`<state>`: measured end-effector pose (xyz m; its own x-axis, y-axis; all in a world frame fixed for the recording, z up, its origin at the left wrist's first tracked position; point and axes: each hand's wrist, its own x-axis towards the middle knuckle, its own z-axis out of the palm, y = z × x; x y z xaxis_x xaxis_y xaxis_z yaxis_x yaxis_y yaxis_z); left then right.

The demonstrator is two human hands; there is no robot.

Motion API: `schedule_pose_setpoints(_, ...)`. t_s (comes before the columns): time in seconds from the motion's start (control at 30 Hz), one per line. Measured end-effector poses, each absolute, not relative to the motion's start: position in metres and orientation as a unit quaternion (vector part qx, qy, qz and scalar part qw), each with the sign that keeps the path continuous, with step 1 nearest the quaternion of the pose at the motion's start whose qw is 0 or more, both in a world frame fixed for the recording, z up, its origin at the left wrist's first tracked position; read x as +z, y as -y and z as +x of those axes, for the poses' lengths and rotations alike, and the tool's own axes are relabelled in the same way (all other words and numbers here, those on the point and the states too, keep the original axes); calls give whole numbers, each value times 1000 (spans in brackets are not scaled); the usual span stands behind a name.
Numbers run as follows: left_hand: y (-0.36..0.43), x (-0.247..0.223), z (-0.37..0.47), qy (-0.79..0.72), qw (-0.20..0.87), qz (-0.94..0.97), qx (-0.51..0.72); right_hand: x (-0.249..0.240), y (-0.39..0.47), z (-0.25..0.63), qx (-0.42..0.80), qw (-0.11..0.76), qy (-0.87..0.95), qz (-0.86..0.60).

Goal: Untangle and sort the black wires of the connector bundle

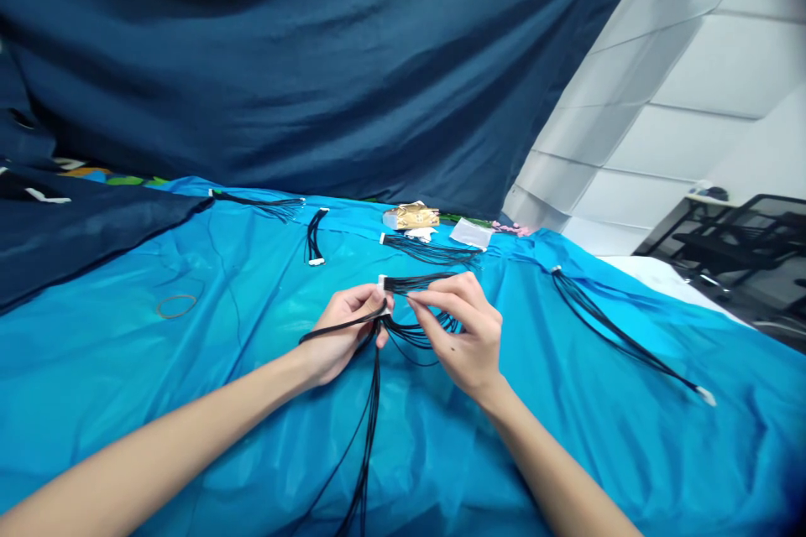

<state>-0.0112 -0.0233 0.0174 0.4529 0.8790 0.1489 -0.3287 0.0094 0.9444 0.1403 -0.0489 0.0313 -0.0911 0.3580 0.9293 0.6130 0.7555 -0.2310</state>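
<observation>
My left hand is closed around a wire harness, its thumb and fingers on a small white connector. Black wires from this harness hang down toward the lower edge, and others loop left over the hand and right beneath my other hand. My right hand is closed in a pinch, thumb against index finger, just right of the connector; whatever lies between the fingertips is too small to tell. Right above the left thumb, another white connector has black wires running right, partly behind the right hand.
Several more black harnesses lie on the blue cloth, including one at right and a short one at back. A gold packet, a white packet and a rubber band lie around. A dark curtain hangs behind.
</observation>
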Motion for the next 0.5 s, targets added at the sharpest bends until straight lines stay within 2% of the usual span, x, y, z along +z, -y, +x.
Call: schedule_pose_setpoints(0.5, 23, 17, -10, -272, 657, 535, 457, 31, 50, 138, -113, 592, 723, -336)
